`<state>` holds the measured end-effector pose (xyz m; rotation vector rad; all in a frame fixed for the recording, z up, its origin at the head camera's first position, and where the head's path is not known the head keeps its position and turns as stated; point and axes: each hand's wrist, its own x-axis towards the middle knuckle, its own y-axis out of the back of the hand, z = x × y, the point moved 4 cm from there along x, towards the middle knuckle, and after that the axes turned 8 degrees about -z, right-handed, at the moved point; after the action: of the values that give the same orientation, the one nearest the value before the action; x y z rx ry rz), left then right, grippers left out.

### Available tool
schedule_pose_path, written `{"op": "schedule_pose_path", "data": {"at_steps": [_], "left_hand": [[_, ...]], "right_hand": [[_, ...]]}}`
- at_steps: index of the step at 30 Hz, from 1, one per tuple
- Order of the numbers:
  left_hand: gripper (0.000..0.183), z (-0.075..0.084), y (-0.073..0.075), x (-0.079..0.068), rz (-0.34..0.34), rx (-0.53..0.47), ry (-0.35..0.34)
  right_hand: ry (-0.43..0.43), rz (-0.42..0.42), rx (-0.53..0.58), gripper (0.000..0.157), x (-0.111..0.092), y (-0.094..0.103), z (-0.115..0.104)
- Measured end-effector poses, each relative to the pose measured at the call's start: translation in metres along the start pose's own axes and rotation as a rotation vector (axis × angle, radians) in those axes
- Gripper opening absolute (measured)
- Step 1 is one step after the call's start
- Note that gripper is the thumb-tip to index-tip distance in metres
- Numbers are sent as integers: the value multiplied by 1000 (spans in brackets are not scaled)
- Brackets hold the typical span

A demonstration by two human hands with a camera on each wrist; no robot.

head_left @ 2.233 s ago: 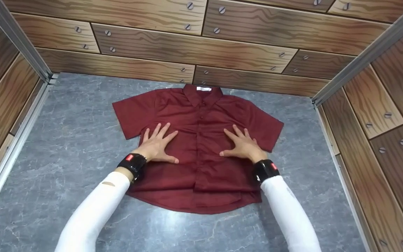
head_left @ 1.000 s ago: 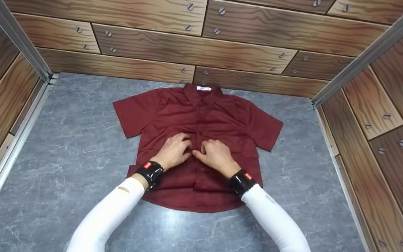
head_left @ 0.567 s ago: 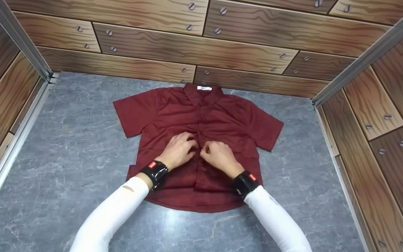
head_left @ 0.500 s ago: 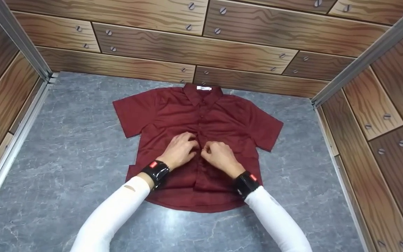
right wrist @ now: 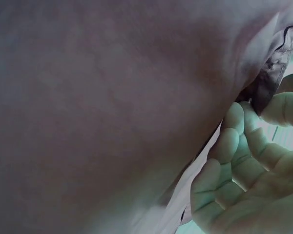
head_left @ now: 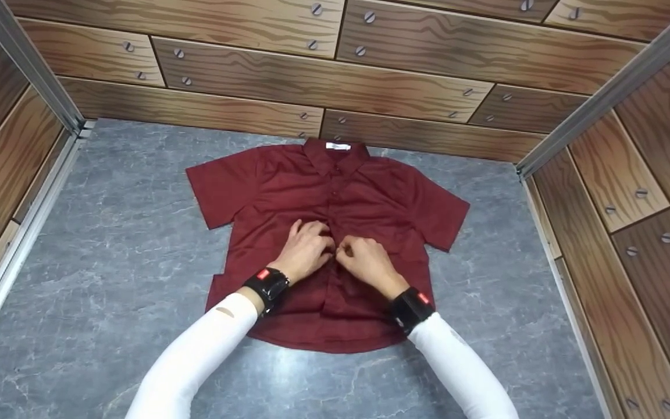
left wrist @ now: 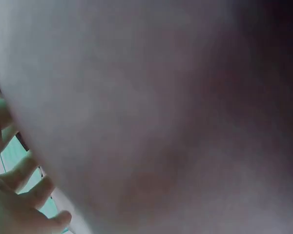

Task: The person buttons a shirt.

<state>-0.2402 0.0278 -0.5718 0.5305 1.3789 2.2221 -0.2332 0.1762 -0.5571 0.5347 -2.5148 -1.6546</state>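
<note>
A dark red short-sleeved shirt (head_left: 288, 192) lies front up, collar towards the back wall, with a white label inside its neck. Near mid-placket, my right hand (head_left: 365, 261) pinches the cloth between thumb and index finger. The right wrist view shows a dark fold of cloth (right wrist: 268, 90) at those fingertips. Facing it across the placket, my left hand (head_left: 306, 251) has bent fingers and its thumb right at the front edge. The left wrist view shows its fingers (left wrist: 27, 170) spaced apart and blurred cloth; I cannot tell whether thumb and index grip the edge.
The shirt lies on a grey marbled surface (head_left: 108, 233). Wood-patterned panels form a back wall (head_left: 242, 64), a left wall (head_left: 15, 145) and a right wall (head_left: 579, 192), with metal rails at the corners. The shirt's collar is close to the back wall.
Both hands were spread flat on the shirt's chest, then came together at the placket with fingers bent. The left hand has since edged right, closer to the right hand.
</note>
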Motion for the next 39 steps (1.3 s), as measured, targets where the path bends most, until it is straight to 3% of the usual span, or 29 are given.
{"op": "schedule_pose_path", "data": {"at_steps": [8,14,20,24,32,39], "left_hand": [[11,3,2,-3,82,-24,-59],[11,3,5,-5,93,-67,-85],[10,0,6,-4,75,-144,-38],[11,-2,6,-3,57,-188,-1],[12,-1,5,-4,63,-231,-3],[23,-5,0,-7,-5,-273,40]], "right_hand": [[11,49,42,7,-4,0,5],[17,62,143,9,-8,2,9],[77,26,213,14,-9,1,8],[61,1,212,11,-7,-1,8],[53,-4,179,6,-5,-3,6],[62,10,169,4,-6,-3,7]]}}
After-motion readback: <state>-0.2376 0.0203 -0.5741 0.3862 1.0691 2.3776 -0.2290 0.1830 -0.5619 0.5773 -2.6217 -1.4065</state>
